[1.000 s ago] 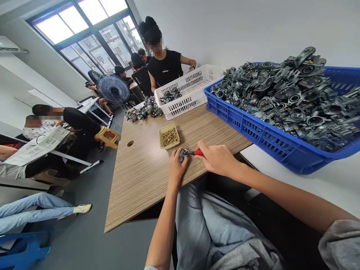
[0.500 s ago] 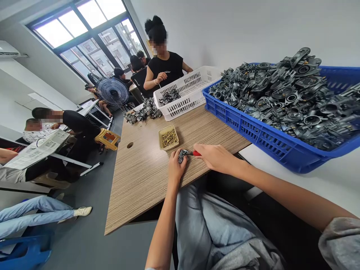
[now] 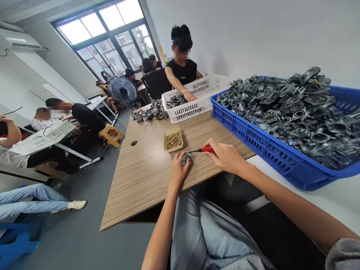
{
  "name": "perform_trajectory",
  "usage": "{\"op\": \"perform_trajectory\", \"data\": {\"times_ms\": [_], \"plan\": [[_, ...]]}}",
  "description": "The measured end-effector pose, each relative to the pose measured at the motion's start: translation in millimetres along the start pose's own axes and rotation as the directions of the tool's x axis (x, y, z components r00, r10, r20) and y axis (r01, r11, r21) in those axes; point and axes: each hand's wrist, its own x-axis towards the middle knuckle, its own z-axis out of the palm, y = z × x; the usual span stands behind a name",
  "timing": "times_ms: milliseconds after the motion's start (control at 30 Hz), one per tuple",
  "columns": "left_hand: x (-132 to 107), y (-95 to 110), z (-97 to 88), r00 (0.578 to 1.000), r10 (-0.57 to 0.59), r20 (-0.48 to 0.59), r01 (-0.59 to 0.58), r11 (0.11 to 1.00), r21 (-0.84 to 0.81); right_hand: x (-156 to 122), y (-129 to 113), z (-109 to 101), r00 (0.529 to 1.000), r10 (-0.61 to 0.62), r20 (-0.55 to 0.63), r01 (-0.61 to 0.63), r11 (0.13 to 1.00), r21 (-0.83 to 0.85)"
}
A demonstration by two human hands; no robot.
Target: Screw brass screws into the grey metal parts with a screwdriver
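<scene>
My left hand (image 3: 178, 169) is closed around a small grey metal carburetor part (image 3: 186, 159), held low over the wooden table. In my right hand (image 3: 223, 155) is a screwdriver (image 3: 207, 149) with a red handle, its dark shaft pointing left. The shaft's tip is close to the upper side of the metal part; whether they touch I cannot tell. Just beyond my left hand sits a square tan tray (image 3: 173, 139) of small brass screws.
A blue crate (image 3: 270, 144) heaped with carburetors stands at the right. Behind the tray are a white crate (image 3: 187, 112) and a pile of carburetors (image 3: 152, 111). Across the table, a person (image 3: 182, 69) reaches into the white crate. The table's left edge borders the floor.
The screwdriver has drawn back to the right from the metal part, exposing more of its shaft. The person opposite has lowered a hand into the white crate. The camera view has shifted.
</scene>
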Motion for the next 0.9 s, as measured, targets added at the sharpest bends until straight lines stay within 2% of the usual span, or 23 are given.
{"op": "perform_trajectory", "data": {"times_ms": [100, 233, 367, 467, 633, 700, 800, 900], "plan": [[-0.9, 0.9, 2.0, 1.0, -0.016, -0.013, 0.016, 1.0, -0.02, 4.5, 22.8, 13.5, 0.995, 0.038, -0.095, -0.04, 0.999, -0.013], [-2.3, 0.1, 5.1, 0.999, -0.021, -0.038, 0.019, 0.998, -0.058, 8.5, 57.5, 44.6, 0.987, 0.074, -0.142, -0.08, 0.996, -0.036], [-3.1, -4.9, 10.8, 0.994, -0.063, -0.095, 0.052, 0.992, -0.112, 7.0, 89.0, 74.1, 0.981, 0.14, -0.135, -0.154, 0.983, -0.1], [-2.8, -7.1, 14.3, 0.99, -0.087, -0.113, 0.072, 0.989, -0.126, 3.7, 105.5, 90.6, 0.983, 0.146, -0.113, -0.157, 0.983, -0.091], [-0.1, -4.1, 12.8, 0.979, -0.181, -0.096, 0.178, 0.983, -0.043, 0.8, 117.7, 111.1, 0.985, 0.123, -0.124, -0.125, 0.992, -0.002], [1.2, -2.9, 11.2, 0.974, -0.212, -0.08, 0.214, 0.977, 0.018, 1.4, 118.7, 114.6, 0.979, 0.162, -0.121, -0.156, 0.986, 0.058], [2.8, -2.5, 9.4, 0.969, -0.24, -0.056, 0.242, 0.969, 0.046, 3.8, 117.7, 113.0, 0.967, 0.24, -0.088, -0.224, 0.96, 0.166], [3.5, -2.5, 7.9, 0.961, -0.277, -0.025, 0.277, 0.961, 0.02, 6.3, 113.7, 105.8, 0.957, 0.278, -0.079, -0.239, 0.915, 0.325]]}}
